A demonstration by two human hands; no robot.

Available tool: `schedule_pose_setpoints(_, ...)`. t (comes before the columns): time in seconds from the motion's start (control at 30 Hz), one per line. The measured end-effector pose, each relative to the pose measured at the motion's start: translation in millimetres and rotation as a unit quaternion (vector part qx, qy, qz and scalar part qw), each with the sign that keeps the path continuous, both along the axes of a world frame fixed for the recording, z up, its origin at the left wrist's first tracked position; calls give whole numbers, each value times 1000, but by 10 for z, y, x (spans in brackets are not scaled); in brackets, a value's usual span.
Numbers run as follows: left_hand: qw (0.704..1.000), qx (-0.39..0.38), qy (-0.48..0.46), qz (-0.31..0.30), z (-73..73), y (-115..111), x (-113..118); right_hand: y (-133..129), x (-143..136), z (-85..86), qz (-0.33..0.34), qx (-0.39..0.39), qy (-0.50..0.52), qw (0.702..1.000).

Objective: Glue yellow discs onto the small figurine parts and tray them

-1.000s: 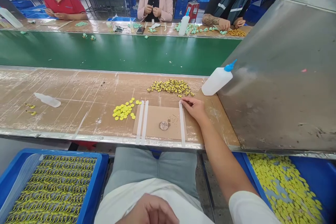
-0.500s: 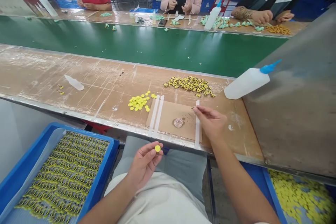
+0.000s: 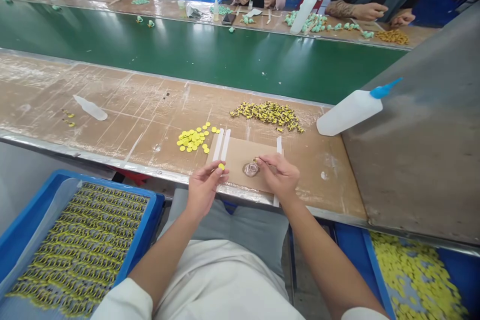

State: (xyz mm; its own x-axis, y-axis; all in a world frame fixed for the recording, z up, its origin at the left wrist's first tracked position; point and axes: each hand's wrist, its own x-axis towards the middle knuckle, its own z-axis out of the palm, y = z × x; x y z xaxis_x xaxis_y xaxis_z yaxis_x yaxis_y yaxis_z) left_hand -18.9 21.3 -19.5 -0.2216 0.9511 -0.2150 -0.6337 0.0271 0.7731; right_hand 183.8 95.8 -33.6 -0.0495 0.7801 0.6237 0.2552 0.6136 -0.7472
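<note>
My left hand [image 3: 203, 189] pinches a small yellow disc [image 3: 221, 166] between thumb and fingers, at the front edge of the bench. Between the fingertips of my right hand [image 3: 280, 176] is a tiny dark and yellow piece [image 3: 255, 160], too small to make out fully. It is at the far rim of a round, shiny coil-like patch [image 3: 250, 169] on a cardboard sheet [image 3: 240, 152]. White tape strips [image 3: 225, 144] cross the sheet's left side. Loose yellow discs [image 3: 193, 139] lie left of the sheet, and a heap of small yellow-and-black pieces [image 3: 268, 114] lies behind it.
A white bottle with a blue nozzle [image 3: 350, 112] leans by the metal panel [image 3: 412, 125] at right. Blue trays stand below: one holds rows of yellow-black pieces [image 3: 82, 245], another yellow discs [image 3: 416, 275]. Beyond the green belt [image 3: 202, 52], several people work.
My right hand has moved left and nearer with the tiny piece, to the coil-like patch. My left hand has risen to the bench edge with the disc. The view has shifted slightly.
</note>
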Motion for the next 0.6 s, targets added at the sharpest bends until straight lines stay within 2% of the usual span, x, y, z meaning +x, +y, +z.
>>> schedule_pose_setpoints(0.17, 1000, 2, -2, 12, -53, 161, 41, 3, -7, 4, 11, 26, -15, 999)
schedule_pose_setpoints(0.6, 999, -6, -39, 16, -51, 153, 6, -6, -24, 40, 14, 48, -44, 998)
